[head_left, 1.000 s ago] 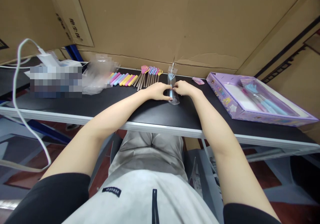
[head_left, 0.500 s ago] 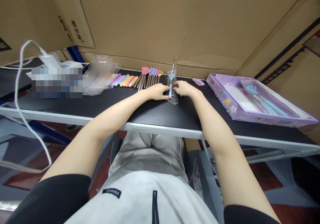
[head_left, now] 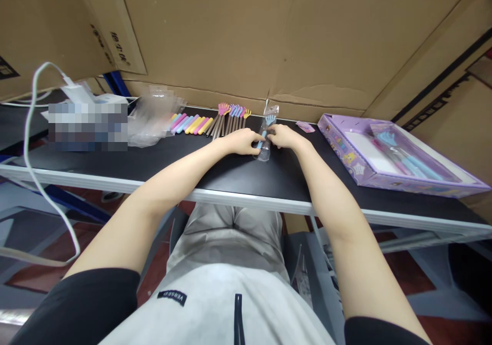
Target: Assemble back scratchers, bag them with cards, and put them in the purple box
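Observation:
A clear plastic bag (head_left: 265,136) with a blue hand-shaped back scratcher inside lies on the black table (head_left: 161,155), tilted with its top leaning right. My left hand (head_left: 242,141) pinches the bag's left side with closed fingers. My right hand (head_left: 283,135) grips its right side, fingers closed on it. Both hands rest on the table top.
Behind my hands lie a row of coloured handles (head_left: 191,123) and several hand-shaped scratchers (head_left: 229,116). A heap of clear bags (head_left: 151,115) sits to the left, a white charger with cable (head_left: 77,93) further left. A purple display box (head_left: 388,155) stands at right. Cardboard (head_left: 269,32) walls the back.
The bag has turned from upright to leaning right and shifted slightly left between my hands. Both hands stayed on it.

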{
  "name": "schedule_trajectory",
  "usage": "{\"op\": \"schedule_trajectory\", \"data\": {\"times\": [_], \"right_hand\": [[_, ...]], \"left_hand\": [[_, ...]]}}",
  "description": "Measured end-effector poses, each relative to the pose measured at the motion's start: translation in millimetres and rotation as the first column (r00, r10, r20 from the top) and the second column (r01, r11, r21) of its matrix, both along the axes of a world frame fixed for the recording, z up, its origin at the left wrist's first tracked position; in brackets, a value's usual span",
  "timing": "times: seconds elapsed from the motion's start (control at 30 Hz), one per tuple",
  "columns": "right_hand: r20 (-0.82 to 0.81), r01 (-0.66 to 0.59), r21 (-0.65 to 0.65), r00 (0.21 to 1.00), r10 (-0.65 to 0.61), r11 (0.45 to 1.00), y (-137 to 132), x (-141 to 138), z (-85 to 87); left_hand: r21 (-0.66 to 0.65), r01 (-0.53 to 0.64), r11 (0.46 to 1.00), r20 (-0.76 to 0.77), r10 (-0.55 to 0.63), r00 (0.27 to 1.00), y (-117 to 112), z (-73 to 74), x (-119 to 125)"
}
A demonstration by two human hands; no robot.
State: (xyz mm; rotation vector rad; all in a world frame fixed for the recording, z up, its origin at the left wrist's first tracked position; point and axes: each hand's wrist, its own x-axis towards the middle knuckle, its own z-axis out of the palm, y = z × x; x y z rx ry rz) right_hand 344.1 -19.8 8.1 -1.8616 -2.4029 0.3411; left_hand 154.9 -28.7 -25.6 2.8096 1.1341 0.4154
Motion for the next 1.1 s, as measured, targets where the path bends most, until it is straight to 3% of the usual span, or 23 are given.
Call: {"op": "schedule_trajectory", "data": {"times": [0.43, 0.6, 0.7, 0.83, 0.97, 1.1], "right_hand": [[-0.007, 0.154, 0.074, 0.988, -0.154, 0.985, 22, 31, -5.4], [-0.11, 0.259, 0.165, 0.964, -0.243, 0.952, 29, 46, -8.8], [-0.221, 0.357, 0.177, 0.923, -0.316, 0.917, 38, 53, -15.3], [-0.428, 0.44, 0.063, 0.823, -0.374, 0.896, 45, 56, -21.6], [-0.624, 0.46, -0.056, 0.676, -0.391, 0.886, 40, 51, -20.1], [-0.674, 0.467, -0.082, 0.625, -0.394, 0.881, 44, 52, -21.5]], "left_hand": [[-0.157, -0.067, 0.985, -0.08, 0.055, 0.995, -14, 29.4, -17], [-0.133, -0.114, 0.985, -0.089, 0.102, 0.991, -19, 35.4, -19], [-0.063, -0.096, 0.993, -0.093, 0.09, 0.992, -16, 31.1, -18], [-0.023, -0.097, 0.995, -0.091, 0.095, 0.991, -12, 25.0, -15], [-0.037, -0.126, 0.991, -0.129, 0.121, 0.984, -13, 24.2, -12], [-0.071, -0.186, 0.98, -0.176, 0.171, 0.969, -13, 24.8, -13]]}}
